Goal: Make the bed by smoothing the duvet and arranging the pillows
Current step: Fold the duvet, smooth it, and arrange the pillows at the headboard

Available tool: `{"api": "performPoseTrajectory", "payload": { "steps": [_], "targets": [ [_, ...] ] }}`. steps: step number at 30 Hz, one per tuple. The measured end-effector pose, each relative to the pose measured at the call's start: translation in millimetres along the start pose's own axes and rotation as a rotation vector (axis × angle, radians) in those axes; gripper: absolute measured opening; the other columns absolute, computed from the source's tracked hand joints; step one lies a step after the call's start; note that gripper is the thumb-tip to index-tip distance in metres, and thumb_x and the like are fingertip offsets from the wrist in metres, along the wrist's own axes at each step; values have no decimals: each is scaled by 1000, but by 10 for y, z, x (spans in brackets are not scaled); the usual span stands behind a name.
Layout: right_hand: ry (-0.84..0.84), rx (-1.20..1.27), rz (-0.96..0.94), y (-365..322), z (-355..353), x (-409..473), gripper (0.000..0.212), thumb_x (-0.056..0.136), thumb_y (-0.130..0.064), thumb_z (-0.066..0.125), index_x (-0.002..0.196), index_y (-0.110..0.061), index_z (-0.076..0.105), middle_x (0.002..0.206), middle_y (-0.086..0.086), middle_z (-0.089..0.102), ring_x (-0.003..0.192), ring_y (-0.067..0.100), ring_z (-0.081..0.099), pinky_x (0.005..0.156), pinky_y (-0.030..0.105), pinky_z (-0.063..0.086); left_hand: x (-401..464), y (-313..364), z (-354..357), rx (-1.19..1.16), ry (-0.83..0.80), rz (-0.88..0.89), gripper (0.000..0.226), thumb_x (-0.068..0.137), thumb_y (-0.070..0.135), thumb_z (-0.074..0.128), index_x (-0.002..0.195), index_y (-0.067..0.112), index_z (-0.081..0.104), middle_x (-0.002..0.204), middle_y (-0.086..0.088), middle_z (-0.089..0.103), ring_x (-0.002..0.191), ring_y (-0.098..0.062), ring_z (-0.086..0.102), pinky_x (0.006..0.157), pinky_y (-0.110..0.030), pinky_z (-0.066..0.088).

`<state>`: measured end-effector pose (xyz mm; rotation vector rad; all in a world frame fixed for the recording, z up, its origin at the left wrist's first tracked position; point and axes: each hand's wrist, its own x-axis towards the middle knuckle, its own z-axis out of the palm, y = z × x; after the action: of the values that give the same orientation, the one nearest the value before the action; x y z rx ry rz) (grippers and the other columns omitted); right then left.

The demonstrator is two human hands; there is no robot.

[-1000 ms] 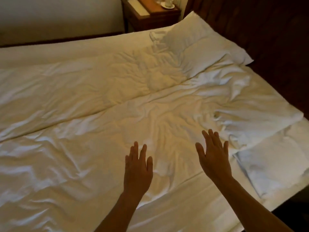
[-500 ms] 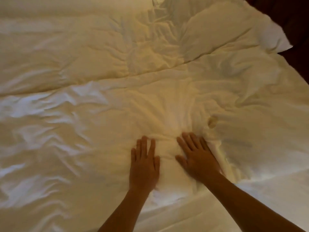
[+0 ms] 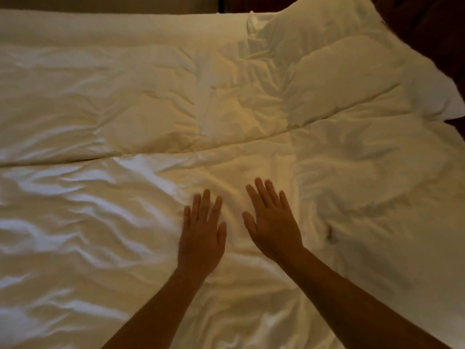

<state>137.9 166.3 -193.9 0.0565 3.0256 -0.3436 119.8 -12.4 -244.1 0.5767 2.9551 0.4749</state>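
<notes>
A white, wrinkled duvet (image 3: 105,222) covers the near half of the bed. A second white duvet (image 3: 125,102) lies beyond it, and a seam runs between the two. My left hand (image 3: 201,238) lies flat on the near duvet with straight fingers. Just to its right, my right hand (image 3: 273,222) is also flat on the fabric, fingers spread and pointing away from me. A white pillow (image 3: 352,71) sits at the far right by the headboard.
A dark wooden headboard (image 3: 432,26) runs along the upper right corner. The far edge of the mattress (image 3: 100,23) shows at the top, with a dark strip of wall behind it.
Both hands have slid forward across the near duvet, away from me. The bunched folds to the right of my right hand have flattened. The view has tilted to show more of the far bed.
</notes>
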Motion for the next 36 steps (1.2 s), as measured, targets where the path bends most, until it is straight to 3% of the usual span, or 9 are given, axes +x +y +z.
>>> {"api": "performPoseTrajectory", "payload": {
  "steps": [4, 10, 13, 16, 20, 25, 29, 33, 36],
  "targets": [
    [-137, -202, -14, 479, 191, 456, 77, 92, -64, 12, 158, -27, 18, 167, 2, 9, 154, 25, 5, 122, 47, 2, 597, -318, 104, 66, 12, 10, 62, 97, 41, 24, 155, 19, 29, 163, -13, 18, 150, -32, 17, 120, -52, 19],
    [101, -346, 393, 1182, -1, 701, 80, 88, -48, 30, 150, 1, 34, 158, 27, 26, 146, 43, 23, 121, 53, 13, 1022, -677, 170, 67, -31, 148, 63, 96, 42, 27, 155, 21, 28, 163, -10, 21, 150, -30, 20, 120, -50, 16],
    [142, -190, 142, 813, -31, 1033, 75, 91, -41, 32, 155, -1, 23, 163, 22, 15, 151, 38, 11, 123, 49, 11, 1170, -466, 135, 26, -13, 214, 64, 96, 39, 27, 157, 19, 23, 163, -11, 20, 150, -29, 18, 119, -51, 19],
    [-75, -254, -90, 782, 73, 1177, 73, 95, -56, 21, 159, -22, 17, 167, 5, 7, 154, 26, 1, 124, 50, 4, 1327, -281, 145, 1, 5, 239, 63, 98, 41, 26, 157, 19, 23, 164, -9, 17, 151, -28, 14, 120, -50, 15],
    [63, -414, 203, 1341, -23, 1094, 76, 90, -57, 28, 154, -16, 35, 161, 11, 28, 149, 33, 22, 120, 54, 9, 1447, -214, 140, 30, -32, 151, 65, 96, 46, 19, 156, 20, 27, 164, -8, 16, 151, -29, 14, 121, -52, 13],
    [284, -366, 245, 1459, -655, 994, 75, 93, -52, 36, 156, -14, 26, 164, 13, 19, 152, 32, 14, 121, 50, 2, 1489, 317, -39, -83, -42, 155, 66, 96, 46, 14, 156, 20, 26, 165, -8, 12, 152, -27, 10, 123, -50, 10],
    [144, -446, 200, 1780, -1078, 1010, 72, 94, -57, 24, 156, -21, 28, 165, 6, 19, 153, 28, 10, 120, 52, 2, 1742, 1107, -248, -216, -101, 260, 64, 98, 47, 13, 157, 24, 19, 166, -5, 7, 153, -23, 7, 123, -44, 12],
    [56, -469, 426, 2518, -1393, 768, 82, 90, -70, 10, 158, -27, 16, 167, 0, 10, 153, 30, 1, 121, 54, -3, 2079, 1641, -332, -274, -174, 276, 55, 105, 36, 33, 156, 21, 20, 165, -7, 14, 151, -24, 14, 122, -41, 16],
    [126, -403, 669, 2533, -1488, 737, 80, 95, -71, 15, 159, -25, 4, 167, 4, -1, 152, 36, -4, 120, 54, -7, 2219, 1760, -242, -204, -244, 250, 56, 104, 37, 32, 157, 23, 18, 165, -7, 12, 150, -27, 14, 122, -43, 16]
  ]
}}
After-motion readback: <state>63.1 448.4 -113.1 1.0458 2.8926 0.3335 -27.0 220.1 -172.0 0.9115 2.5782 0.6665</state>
